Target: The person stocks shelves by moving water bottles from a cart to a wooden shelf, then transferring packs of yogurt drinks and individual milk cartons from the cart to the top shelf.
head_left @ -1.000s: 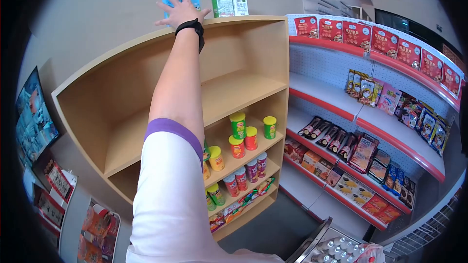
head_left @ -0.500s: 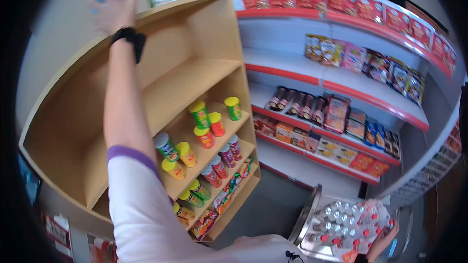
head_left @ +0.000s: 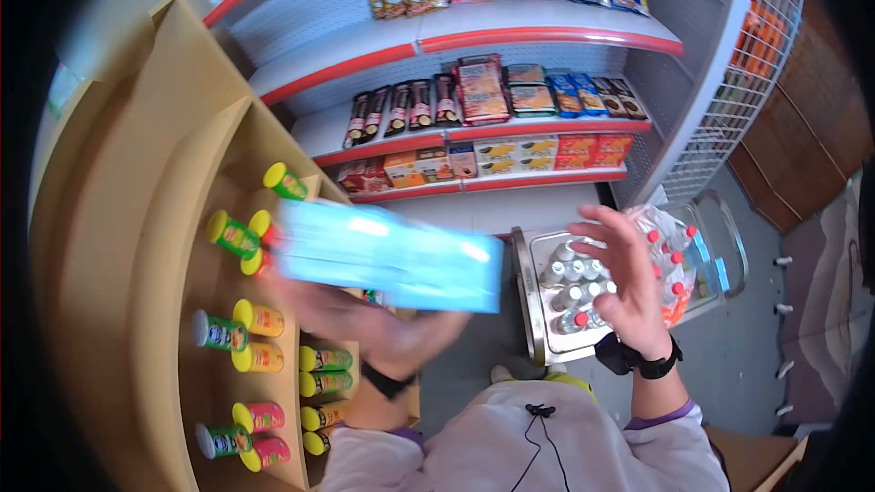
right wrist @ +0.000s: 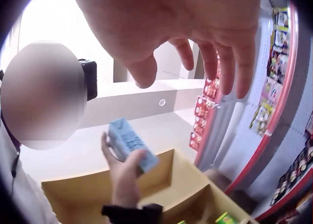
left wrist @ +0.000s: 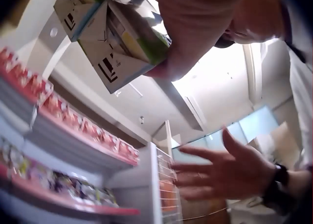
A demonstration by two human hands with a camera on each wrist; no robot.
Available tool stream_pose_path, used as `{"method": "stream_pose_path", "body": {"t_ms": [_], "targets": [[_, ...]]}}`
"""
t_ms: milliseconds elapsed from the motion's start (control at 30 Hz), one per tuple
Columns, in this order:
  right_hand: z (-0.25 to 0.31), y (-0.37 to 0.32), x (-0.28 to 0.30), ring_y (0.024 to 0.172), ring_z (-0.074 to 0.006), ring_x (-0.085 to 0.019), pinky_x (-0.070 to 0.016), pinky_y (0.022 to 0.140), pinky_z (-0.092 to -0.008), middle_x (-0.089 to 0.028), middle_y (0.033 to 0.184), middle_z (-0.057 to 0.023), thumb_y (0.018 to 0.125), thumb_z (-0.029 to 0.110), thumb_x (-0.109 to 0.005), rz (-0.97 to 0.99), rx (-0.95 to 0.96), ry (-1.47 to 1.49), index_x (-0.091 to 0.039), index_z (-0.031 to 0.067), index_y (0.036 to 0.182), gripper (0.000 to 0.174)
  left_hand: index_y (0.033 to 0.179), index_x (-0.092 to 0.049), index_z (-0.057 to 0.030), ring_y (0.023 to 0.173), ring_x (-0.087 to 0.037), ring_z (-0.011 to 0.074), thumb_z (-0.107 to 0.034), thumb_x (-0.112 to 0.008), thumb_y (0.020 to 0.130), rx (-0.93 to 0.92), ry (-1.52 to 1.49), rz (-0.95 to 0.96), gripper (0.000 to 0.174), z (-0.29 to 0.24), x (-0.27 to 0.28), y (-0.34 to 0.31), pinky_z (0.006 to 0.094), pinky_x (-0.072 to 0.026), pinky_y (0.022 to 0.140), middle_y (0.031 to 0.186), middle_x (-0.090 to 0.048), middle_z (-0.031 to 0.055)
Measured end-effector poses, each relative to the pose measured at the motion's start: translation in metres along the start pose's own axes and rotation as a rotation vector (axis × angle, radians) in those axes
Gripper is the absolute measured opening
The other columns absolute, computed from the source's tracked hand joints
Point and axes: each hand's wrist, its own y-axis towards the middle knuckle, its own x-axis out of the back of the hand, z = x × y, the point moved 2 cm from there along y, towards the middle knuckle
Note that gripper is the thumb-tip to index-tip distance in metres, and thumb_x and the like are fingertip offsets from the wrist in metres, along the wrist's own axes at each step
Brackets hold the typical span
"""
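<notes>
My left hand [head_left: 383, 323] grips light blue drink cartons [head_left: 392, 255], blurred in the head view, in front of the wooden shelf. Two white carton ends [left wrist: 115, 70] with black print show side by side in the left wrist view, the hand [left wrist: 200, 25] wrapped over them. From the right wrist, one blue carton [right wrist: 129, 141] is visible, tilted, with the left thumb across its face. My right hand [head_left: 629, 282] is raised over a metal cart, palm toward the cartons, fingers spread and holding nothing.
The wooden shelf [head_left: 196, 155] on the left carries snack canisters [head_left: 260, 355] in several colours. The metal cart [head_left: 538, 333] holds clear bottles [head_left: 570, 296], some with red caps. Ahead, red-edged store shelves [head_left: 547, 36] bear snack bags and boxes.
My left hand has come down from the top of the wooden shelf, bringing the blue cartons along. My right hand has risen from beside the bottles. The view has turned right and downward.
</notes>
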Motion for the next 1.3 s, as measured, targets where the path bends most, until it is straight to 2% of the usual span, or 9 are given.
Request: {"method": "stream_pose_path", "body": {"t_ms": [33,67,267,367,600,733,1000,1033,1300], "targets": [[0.005,0.0,-0.006,0.129,-0.031,-0.046,-0.0407,0.104,-0.0444,-0.036,0.146,-0.0164,0.081,0.047,-0.074,0.039,-0.011,0.035,-0.03,0.0036,0.146,0.09,0.15,-0.022,-0.0375,0.126,-0.04,0.0478,-0.032,-0.088,0.064,-0.144,0.081,0.282,0.109,-0.012,-0.003,-0.022,0.0567,-0.0425,0.096,0.152,-0.019,0.0231],[0.009,-0.002,-0.01,0.131,-0.0318,-0.044,-0.0396,0.105,-0.0456,-0.034,0.148,-0.0169,0.078,0.052,-0.075,0.081,-0.023,0.072,-0.028,0.0039,0.148,0.096,0.147,-0.025,-0.0465,0.126,-0.039,0.0502,-0.032,-0.089,0.062,-0.14,-0.046,0.257,0.108,-0.008,-0.011,-0.065,0.0583,-0.0408,0.096,0.153,-0.018,0.0224],[0.016,-0.032,0.004,0.125,-0.0328,-0.051,-0.044,0.099,-0.0413,-0.05,0.136,-0.0166,0.077,0.032,-0.08,0.213,-0.23,-0.224,-0.04,0.0053,0.143,0.081,0.147,-0.023,-0.0353,0.126,-0.039,0.0531,-0.03,-0.084,0.066,-0.127,-0.182,0.624,0.101,-0.039,-0.032,-0.14,0.0641,-0.0377,0.095,0.148,-0.025,0.0254],[0.01,-0.048,0.016,0.11,-0.039,-0.058,-0.049,0.091,-0.0418,-0.055,0.126,-0.0202,0.079,0.014,-0.074,0.105,-0.183,-0.576,-0.046,0.005,0.137,0.065,0.136,-0.045,-0.0412,0.128,-0.04,0.0453,-0.032,-0.082,0.065,-0.043,-0.262,0.73,0.081,-0.058,-0.043,-0.165,0.0598,-0.0372,0.096,0.149,-0.031,0.0136],[-0.02,-0.085,0.086,0.094,-0.0385,-0.063,-0.0527,0.078,-0.0416,-0.062,0.112,-0.0194,0.078,0.014,-0.075,0.074,-0.273,-0.668,-0.044,0.0071,0.139,0.068,0.129,-0.054,-0.0393,0.132,-0.036,0.0436,-0.03,-0.076,0.071,-0.068,-0.1,0.917,0.063,-0.116,-0.092,-0.216,0.0601,-0.0351,0.099,0.148,-0.033,0.0148],[-0.024,-0.105,0.147,0.085,-0.0373,-0.063,-0.0518,0.071,-0.0425,-0.062,0.1,-0.0169,0.079,0.016,-0.073,0.059,-0.284,-0.687,-0.046,0.007,0.137,0.065,0.119,-0.058,-0.0284,0.131,-0.034,0.0477,-0.024,-0.08,0.066,0.036,-0.118,0.946,0.057,-0.159,-0.132,-0.247,0.0619,-0.0341,0.099,0.149,-0.03,0.0192],[-0.03,-0.13,0.269,0.081,-0.0313,-0.064,-0.0515,0.068,-0.0382,-0.063,0.1,-0.0156,0.077,0.019,-0.077,0.01,-0.242,-0.803,-0.054,0.0085,0.129,0.058,0.136,-0.039,-0.0254,0.133,-0.032,0.0504,-0.028,-0.083,0.071,-0.055,-0.274,1.006,0.078,-0.22,-0.202,-0.261,0.069,-0.0276,0.101,0.151,-0.027,0.021],[-0.028,-0.127,0.29,0.082,-0.0312,-0.064,-0.0514,0.07,-0.0381,-0.063,0.1,-0.0157,0.077,0.02,-0.077,-0.037,-0.234,-0.869,-0.053,0.0083,0.129,0.058,0.147,-0.024,-0.021,0.135,-0.03,0.05,-0.029,-0.084,0.072,-0.097,-0.229,1.041,0.096,-0.224,-0.206,-0.253,0.064,-0.0274,0.106,0.151,-0.027,0.023],[-0.101,-0.093,0.466,0.088,-0.0346,-0.062,-0.0516,0.073,-0.0428,-0.061,0.097,-0.0132,0.08,0.02,-0.073,-0.201,-0.169,-1.391,-0.051,0.0113,0.129,0.055,0.141,-0.036,-0.002,0.134,-0.036,0.0428,-0.014,-0.073,0.081,0.254,-0.022,1.014,0.071,-0.195,-0.163,-0.268,0.0545,-0.0283,0.11,0.143,-0.04,0.0225]]}}
